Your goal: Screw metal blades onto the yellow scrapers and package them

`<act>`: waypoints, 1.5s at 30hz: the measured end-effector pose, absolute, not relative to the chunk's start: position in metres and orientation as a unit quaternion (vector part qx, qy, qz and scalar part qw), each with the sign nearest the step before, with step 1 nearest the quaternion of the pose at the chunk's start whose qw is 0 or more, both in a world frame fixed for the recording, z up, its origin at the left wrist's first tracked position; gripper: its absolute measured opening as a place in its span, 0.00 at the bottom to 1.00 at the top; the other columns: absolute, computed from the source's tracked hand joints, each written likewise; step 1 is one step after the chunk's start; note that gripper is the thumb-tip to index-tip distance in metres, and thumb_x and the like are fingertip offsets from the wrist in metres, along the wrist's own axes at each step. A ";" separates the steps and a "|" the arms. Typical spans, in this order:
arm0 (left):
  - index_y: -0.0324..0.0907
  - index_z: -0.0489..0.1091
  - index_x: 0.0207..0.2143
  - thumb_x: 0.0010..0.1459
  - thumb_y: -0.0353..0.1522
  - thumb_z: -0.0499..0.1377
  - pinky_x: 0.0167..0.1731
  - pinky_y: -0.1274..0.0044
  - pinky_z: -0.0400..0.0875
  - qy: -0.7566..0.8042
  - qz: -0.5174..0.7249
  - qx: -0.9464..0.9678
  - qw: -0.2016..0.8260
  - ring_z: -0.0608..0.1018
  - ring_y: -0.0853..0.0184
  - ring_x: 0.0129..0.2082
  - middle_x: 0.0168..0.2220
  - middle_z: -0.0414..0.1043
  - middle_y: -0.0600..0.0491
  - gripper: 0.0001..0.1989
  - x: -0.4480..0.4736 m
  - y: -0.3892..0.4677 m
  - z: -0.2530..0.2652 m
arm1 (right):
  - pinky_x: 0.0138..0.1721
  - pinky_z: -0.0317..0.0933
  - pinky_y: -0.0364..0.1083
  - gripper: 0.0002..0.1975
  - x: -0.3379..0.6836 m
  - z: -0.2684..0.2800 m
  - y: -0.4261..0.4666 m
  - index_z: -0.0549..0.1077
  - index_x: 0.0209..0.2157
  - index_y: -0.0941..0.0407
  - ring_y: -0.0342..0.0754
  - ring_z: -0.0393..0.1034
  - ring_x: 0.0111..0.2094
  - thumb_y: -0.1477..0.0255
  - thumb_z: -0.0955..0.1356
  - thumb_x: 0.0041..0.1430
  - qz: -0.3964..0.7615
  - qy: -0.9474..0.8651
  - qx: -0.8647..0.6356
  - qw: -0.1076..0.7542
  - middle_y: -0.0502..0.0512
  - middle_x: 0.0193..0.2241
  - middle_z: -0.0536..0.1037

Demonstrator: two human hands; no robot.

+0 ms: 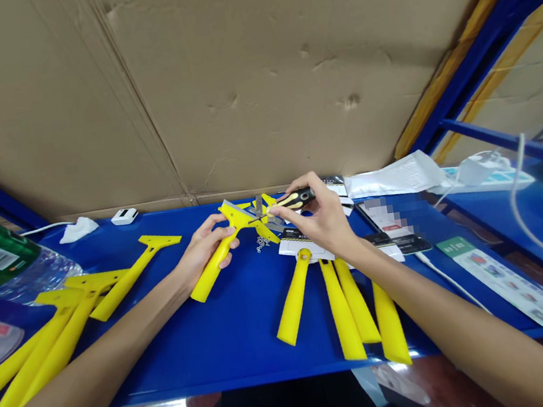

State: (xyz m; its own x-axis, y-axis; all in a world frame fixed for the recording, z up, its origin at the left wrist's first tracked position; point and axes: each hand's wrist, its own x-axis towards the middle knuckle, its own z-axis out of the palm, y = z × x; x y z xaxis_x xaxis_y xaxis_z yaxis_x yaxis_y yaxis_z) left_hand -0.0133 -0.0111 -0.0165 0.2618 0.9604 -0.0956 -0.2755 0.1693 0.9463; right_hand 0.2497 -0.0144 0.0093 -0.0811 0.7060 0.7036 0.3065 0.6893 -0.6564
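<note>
Hands at work over a blue worktop (pixel 241 346), seen from just above the person's own arms. The left hand (pixel 201 252) is curled around a yellow scraper (pixel 210 272) near the top of its handle, with the scraper's wide head tilted up and away from the person. The right hand (pixel 325 219) has its thumb and fingers closed around a black and cream screwdriver (pixel 303 197). The shaft points left, its tip at the scraper's head; whether it sits in a screw is too small to tell.

Just beyond and below the tip lie loose yellow pieces (pixel 266 232) with metal blades, and a little heap of small metal parts (pixel 260 243). Nearer the person, under the right forearm, four yellow handles (pixel 344 314) stick out from white and black cards (pixel 290 244).

On the left side, one scraper (pixel 128 279) lies beside an overlapping group of yellow scrapers (pixel 62 337), next to a clear bottle (pixel 3 254) with a green label. To the right are a phone (pixel 389 219), a cable (pixel 451 280) and a printed leaflet (pixel 507 278). Brown cardboard (pixel 255 84) stands behind everything.
</note>
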 end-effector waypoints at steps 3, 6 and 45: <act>0.47 0.66 0.46 0.55 0.32 0.73 0.10 0.85 0.60 0.391 0.465 0.447 0.657 0.73 0.70 0.20 0.28 0.70 0.57 0.22 -0.012 -0.012 -0.015 | 0.30 0.72 0.48 0.23 0.249 0.008 -0.013 0.70 0.40 0.50 0.48 0.75 0.31 0.54 0.81 0.55 0.182 -0.687 -0.369 0.598 0.48 0.31 0.77; 0.46 0.67 0.47 0.55 0.31 0.72 0.11 0.86 0.61 0.387 0.475 0.442 0.655 0.73 0.71 0.22 0.30 0.70 0.57 0.21 -0.013 -0.011 -0.015 | 0.31 0.71 0.48 0.21 0.248 0.008 -0.015 0.71 0.40 0.50 0.48 0.75 0.32 0.57 0.81 0.56 0.179 -0.691 -0.367 0.597 0.49 0.33 0.78; 0.45 0.71 0.47 0.54 0.26 0.70 0.10 0.84 0.62 0.303 0.548 0.402 0.668 0.76 0.71 0.26 0.42 0.74 0.52 0.19 -0.028 -0.014 0.018 | 0.33 0.74 0.56 0.24 0.256 -0.001 -0.009 0.64 0.60 0.51 0.54 0.76 0.30 0.58 0.71 0.70 0.093 -0.763 -0.389 0.508 0.53 0.34 0.76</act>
State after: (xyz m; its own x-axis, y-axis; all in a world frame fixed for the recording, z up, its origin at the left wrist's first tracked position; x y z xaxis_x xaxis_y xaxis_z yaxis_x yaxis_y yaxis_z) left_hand -0.0281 -0.0135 0.0184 0.2159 0.9758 0.0356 -0.4893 0.0766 0.8687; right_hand 0.2565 -0.0089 -0.0007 -0.1807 0.6883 0.7025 0.4995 0.6796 -0.5373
